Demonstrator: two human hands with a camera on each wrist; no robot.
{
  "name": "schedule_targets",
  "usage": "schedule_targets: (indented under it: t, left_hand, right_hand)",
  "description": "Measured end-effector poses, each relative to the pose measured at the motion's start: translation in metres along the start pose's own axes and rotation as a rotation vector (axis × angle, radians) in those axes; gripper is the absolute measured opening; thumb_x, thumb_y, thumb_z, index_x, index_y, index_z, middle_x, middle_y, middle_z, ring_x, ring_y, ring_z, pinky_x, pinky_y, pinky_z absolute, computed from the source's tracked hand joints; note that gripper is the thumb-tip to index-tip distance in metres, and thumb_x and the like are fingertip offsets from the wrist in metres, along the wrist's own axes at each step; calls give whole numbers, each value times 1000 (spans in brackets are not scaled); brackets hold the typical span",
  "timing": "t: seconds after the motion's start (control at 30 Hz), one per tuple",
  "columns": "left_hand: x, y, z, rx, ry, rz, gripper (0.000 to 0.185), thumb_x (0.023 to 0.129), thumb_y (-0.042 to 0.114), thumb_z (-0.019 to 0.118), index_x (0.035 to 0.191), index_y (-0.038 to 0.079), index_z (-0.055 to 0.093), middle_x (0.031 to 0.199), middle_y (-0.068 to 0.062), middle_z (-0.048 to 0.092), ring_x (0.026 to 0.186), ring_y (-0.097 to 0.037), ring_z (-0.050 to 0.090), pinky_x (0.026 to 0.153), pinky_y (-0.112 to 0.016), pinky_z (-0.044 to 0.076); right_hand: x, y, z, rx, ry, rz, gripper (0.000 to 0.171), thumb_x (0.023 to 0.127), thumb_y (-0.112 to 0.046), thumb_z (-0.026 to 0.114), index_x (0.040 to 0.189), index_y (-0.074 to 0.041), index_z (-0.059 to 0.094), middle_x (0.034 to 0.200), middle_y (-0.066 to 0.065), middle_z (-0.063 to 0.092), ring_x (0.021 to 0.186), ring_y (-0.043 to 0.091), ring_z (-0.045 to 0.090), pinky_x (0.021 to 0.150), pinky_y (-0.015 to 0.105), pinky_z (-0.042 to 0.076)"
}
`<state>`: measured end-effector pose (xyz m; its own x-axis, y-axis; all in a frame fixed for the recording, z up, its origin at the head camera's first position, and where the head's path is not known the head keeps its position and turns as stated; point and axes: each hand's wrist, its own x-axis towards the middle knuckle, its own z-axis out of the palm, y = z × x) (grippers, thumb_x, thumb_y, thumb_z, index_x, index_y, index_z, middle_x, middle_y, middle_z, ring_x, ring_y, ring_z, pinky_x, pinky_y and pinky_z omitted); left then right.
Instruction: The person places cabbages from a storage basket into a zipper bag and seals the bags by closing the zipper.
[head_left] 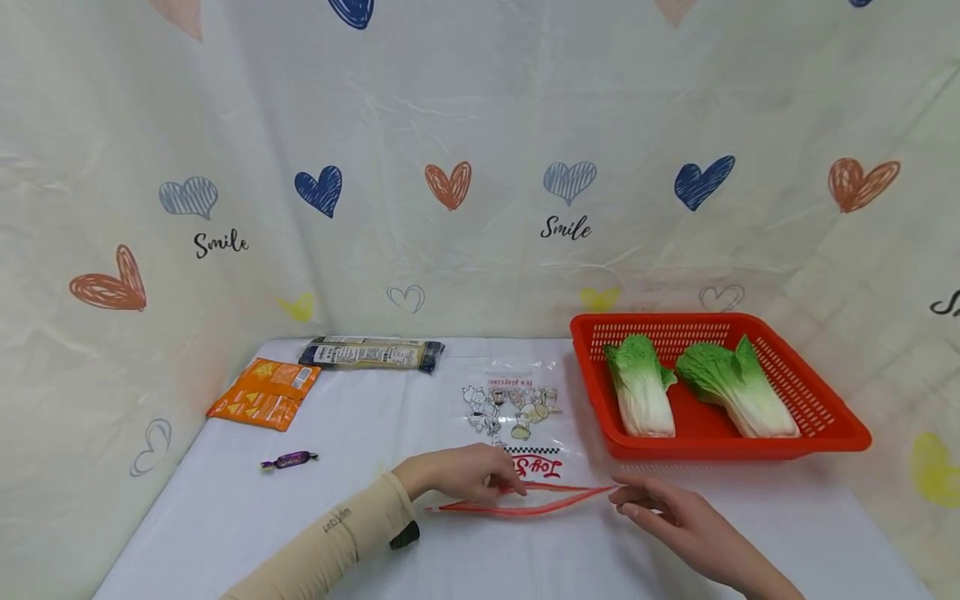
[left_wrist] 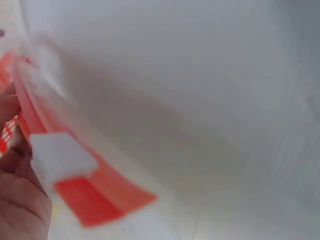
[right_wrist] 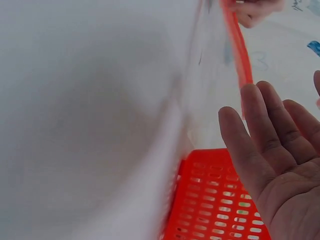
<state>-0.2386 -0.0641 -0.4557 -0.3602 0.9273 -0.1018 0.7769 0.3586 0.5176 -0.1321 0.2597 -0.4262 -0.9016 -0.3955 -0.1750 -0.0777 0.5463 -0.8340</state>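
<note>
A clear zip bag [head_left: 536,414] with printed cartoon figures lies flat on the table, its red-edged mouth parted towards me. My left hand [head_left: 480,473] is at that mouth, its fingers pinching the red strip [head_left: 532,510]. Close up in the left wrist view, a blurred white end piece [left_wrist: 62,157] sits on the red strip beside the left hand [left_wrist: 22,200]. At the bag's right corner is my right hand [head_left: 675,521], fingertips by the strip's end. The right wrist view shows its fingers [right_wrist: 262,120] loosely extended, gripping nothing.
A red basket [head_left: 720,448] at the right holds two Chinese cabbages [head_left: 647,392]. At the left are an orange snack packet [head_left: 266,393], a purple wrapped candy [head_left: 290,460] and a long dark package [head_left: 375,353]. A small black object [head_left: 405,535] is partly behind the left sleeve.
</note>
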Motion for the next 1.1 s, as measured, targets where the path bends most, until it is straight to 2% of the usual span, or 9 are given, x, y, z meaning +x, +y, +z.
schedule_targets:
  t: [0.13,0.27,0.4,0.53,0.7,0.87,1.0,1.1]
  left_hand:
    - [-3,0,-13,10,76,-27,36,89,2,61,122,13,70,91,7,57,79,-4,49,68,-13,42]
    - [-5,-2,-27,-9,155,-45,36,89,2,60,124,11,68,90,7,56,80,-5,50,71,-14,45]
    - [-9,-2,-41,-78,183,-51,34,91,3,60,123,9,68,91,8,56,81,-4,51,74,-15,49]
    - [-15,1,-54,-131,205,-40,34,90,2,58,121,10,69,92,8,56,82,-5,51,75,-18,51]
    - [-22,2,-73,-156,291,-31,38,88,-2,55,121,11,69,93,7,56,81,-8,50,70,-21,49]
    - [-17,8,-83,-69,413,-2,39,87,-4,53,119,9,69,93,6,57,74,-8,48,64,-21,45]
    - [-12,14,-83,14,490,2,40,85,-6,52,118,7,69,90,3,56,69,-8,45,60,-20,41]
    - [-10,19,-82,41,523,-13,40,84,-7,52,118,6,69,91,2,56,71,-9,46,60,-19,41]
  right_hand:
    - [1,-4,1,17,-2,-34,52,98,-31,60,140,-3,50,118,11,67,104,23,65,82,30,56]
    - [2,-12,4,18,45,-63,46,98,-30,60,137,-7,54,119,10,66,106,22,64,82,27,56]
    - [7,-20,8,30,82,-84,43,97,-29,61,135,-10,57,120,11,65,108,24,64,84,29,56]
    - [13,-26,12,47,69,-98,43,97,-27,62,135,-8,56,123,14,64,110,30,63,85,32,56]
    - [17,-30,16,32,60,-103,43,97,-28,62,134,-9,57,125,14,64,111,29,63,85,32,56]
    - [24,-36,20,26,139,-167,39,97,-27,62,132,-11,58,124,9,64,109,24,64,86,31,55]
    - [34,-45,25,52,253,-180,39,95,-30,64,131,-16,59,122,3,64,107,17,65,86,29,55]
    - [44,-52,27,77,314,-182,41,94,-31,66,132,-18,58,122,2,64,106,19,65,84,27,55]
